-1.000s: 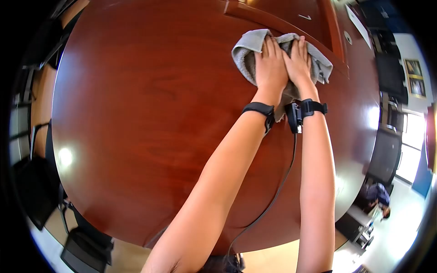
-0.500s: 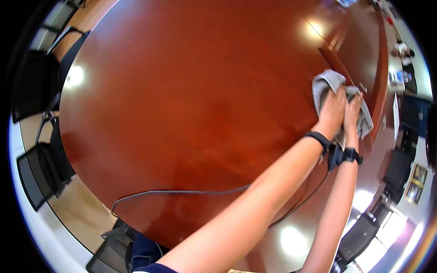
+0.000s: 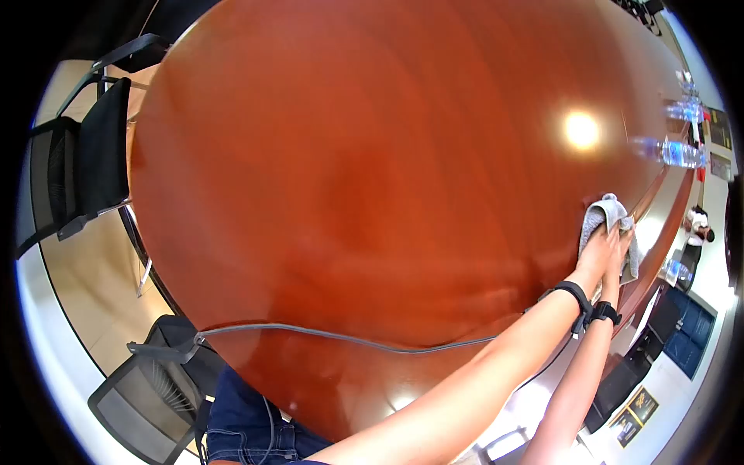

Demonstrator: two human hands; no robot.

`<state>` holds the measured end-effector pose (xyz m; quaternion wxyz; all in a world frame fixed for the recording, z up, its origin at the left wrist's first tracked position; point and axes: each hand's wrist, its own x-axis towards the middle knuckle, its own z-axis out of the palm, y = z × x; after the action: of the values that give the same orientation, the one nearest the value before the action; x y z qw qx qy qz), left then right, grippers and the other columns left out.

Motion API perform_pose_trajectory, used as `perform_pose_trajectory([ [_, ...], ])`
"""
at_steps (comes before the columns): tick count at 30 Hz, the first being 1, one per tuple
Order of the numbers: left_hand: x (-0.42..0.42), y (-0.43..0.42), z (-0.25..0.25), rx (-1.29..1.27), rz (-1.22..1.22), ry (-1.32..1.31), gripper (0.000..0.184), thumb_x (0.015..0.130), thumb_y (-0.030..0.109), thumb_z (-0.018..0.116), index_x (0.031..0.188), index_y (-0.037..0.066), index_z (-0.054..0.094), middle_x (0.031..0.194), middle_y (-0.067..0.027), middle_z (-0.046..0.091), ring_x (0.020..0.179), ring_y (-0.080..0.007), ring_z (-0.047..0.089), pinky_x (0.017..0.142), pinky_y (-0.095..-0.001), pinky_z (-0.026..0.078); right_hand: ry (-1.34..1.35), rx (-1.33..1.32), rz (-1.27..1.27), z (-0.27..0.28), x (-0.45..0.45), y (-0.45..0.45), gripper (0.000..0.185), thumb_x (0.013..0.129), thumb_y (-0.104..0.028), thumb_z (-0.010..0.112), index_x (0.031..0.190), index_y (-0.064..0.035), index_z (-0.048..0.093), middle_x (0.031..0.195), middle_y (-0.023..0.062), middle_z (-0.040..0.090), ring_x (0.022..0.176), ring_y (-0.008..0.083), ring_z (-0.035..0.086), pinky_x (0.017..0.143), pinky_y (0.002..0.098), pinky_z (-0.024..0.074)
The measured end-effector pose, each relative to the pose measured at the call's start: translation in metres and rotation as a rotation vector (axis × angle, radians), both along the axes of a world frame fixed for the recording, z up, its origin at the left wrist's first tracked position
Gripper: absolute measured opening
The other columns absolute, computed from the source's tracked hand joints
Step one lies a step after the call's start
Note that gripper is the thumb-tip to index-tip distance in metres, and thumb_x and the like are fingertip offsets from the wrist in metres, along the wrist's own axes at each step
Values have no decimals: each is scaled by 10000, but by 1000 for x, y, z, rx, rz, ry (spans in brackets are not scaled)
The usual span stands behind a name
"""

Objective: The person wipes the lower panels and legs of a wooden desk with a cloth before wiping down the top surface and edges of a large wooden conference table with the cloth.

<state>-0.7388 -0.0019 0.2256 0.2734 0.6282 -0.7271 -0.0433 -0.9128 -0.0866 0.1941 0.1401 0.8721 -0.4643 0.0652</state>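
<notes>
Both of my hands press a grey cloth (image 3: 608, 208) against the glossy reddish-brown table (image 3: 372, 194), near its right side. My left hand (image 3: 595, 256) lies over the cloth, its fingers partly hidden in the folds. Close against it, my right hand (image 3: 618, 252) also rests on the cloth. Dark bands circle both wrists, and a grey cable (image 3: 310, 332) runs across the table under my left forearm.
Water bottles (image 3: 682, 153) stand beyond my hands at the right. Black mesh chairs (image 3: 77, 170) line the table's left edge, and another chair (image 3: 147, 387) is at lower left. A person (image 3: 697, 225) is far off at right.
My view has turned, so my hands and the cloth appear lower and further right. Both hands remain on the cloth. More bottles have come into sight at the right.
</notes>
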Motion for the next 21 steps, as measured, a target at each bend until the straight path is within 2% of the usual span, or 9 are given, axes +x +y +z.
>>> perform_pose_trajectory([
  [1, 14, 7, 7, -5, 17, -10, 520, 857, 237, 435, 1333, 33, 394, 1398, -131, 370, 1339, -237, 261, 1103, -408, 165, 71, -32, 68, 5, 6, 6, 522, 905, -297, 457, 1372, -87, 354, 1470, 249, 95, 1365, 395, 87, 1112, 435, 115],
  [3, 35, 21, 21, 20, 15, 34, 496, 852, 222, 434, 1307, 24, 420, 1385, -129, 388, 1328, -221, 282, 1088, -389, 203, 242, 51, -71, 7, 10, 7, 572, 922, -320, 418, 1404, -52, 265, 1475, 240, 91, 1371, 373, 86, 1116, 418, 105],
  [5, 64, 20, 30, -43, 80, 66, 474, 849, 204, 430, 1284, 16, 441, 1378, -127, 399, 1319, -213, 299, 1071, -377, 242, -96, 226, -283, 40, 76, 16, 706, 943, -394, 342, 1412, 47, 52, 1488, 208, 78, 1384, 307, 88, 1123, 362, 93],
  [9, 148, 53, 72, -64, 166, 72, 411, 856, 183, 419, 1231, 25, 472, 1365, -114, 416, 1280, -193, 350, 1010, -369, 316, -261, 317, -376, 95, 186, 41, 714, 932, -419, 343, 1416, 34, 76, 1490, 202, 78, 1385, 306, 86, 1124, 369, 91],
  [13, 235, 112, 100, -305, 267, 102, 361, 825, 157, 464, 1155, 32, 540, 1272, -111, 495, 1177, -205, 445, 827, -356, 429, -213, 357, -513, 163, 307, 126, 792, 895, -541, 297, 1424, 11, 92, 1509, 155, -2, 1397, 281, 6, 1114, 442, 66],
  [16, 318, 184, 130, -436, 263, 79, 428, 794, 229, 517, 1163, 15, 540, 1253, -98, 521, 1132, -184, 507, 868, -380, 422, -224, 345, -508, 195, 385, 198, 851, 866, -599, 278, 1428, 6, 72, 1511, 135, -59, 1396, 272, -55, 1101, 488, 32],
  [17, 385, 58, 99, -411, 350, 1, 449, 792, 258, 535, 1178, 28, 534, 1236, -99, 534, 1122, -189, 518, 891, -384, 415, -202, 439, -457, 163, 460, 72, 869, 857, -613, 283, 1429, 4, 63, 1510, 138, -65, 1395, 278, -62, 1099, 495, 26],
  [18, 415, 51, 95, -300, 312, 131, 453, 793, 292, 550, 1173, 47, 535, 1221, -103, 543, 1117, -187, 523, 910, -389, 406, -213, 457, -470, 164, 491, 75, 889, 846, -627, 289, 1429, 3, 59, 1509, 141, -69, 1394, 286, -64, 1098, 496, 19],
  [21, 500, 67, 100, -254, 114, 106, 499, 765, 321, 597, 1181, 56, 521, 1196, -126, 555, 1114, -249, 526, 926, -390, 407, -296, 460, -455, 160, 556, 97, 916, 830, -649, 302, 1429, 2, 66, 1505, 152, -77, 1391, 306, -72, 1095, 503, 6],
])
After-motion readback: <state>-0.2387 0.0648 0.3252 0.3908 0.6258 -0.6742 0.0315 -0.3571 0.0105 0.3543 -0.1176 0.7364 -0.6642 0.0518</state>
